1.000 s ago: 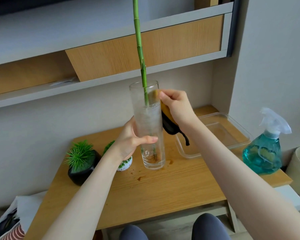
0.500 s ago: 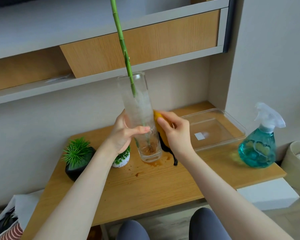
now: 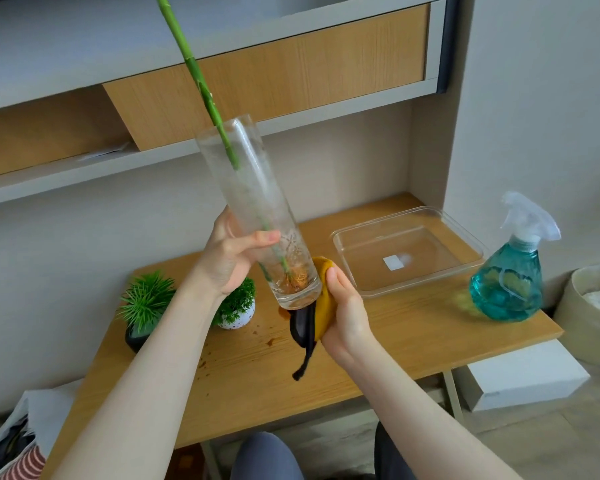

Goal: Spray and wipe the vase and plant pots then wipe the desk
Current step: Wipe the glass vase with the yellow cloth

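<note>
Both hands were busy with the vase (image 3: 257, 216), held tilted above the desk (image 3: 395, 327). Left hand (image 3: 229, 261) gripped its lower half, thumb across the glass; right hand (image 3: 347, 317) clutched a yellow cloth (image 3: 323, 306) pressed against the base. A green stem (image 3: 201, 88) leaned out of the mouth to the far left. Two pots (image 3: 236, 306) stood left on the desk, a clear tray (image 3: 458, 268) and spray bottle (image 3: 506, 285) right. Brown spots (image 3: 260, 337) marked the near wood. Wiping the vase looked underway; next, the cloth likely needed turning round the base without tipping the stem out.
</note>
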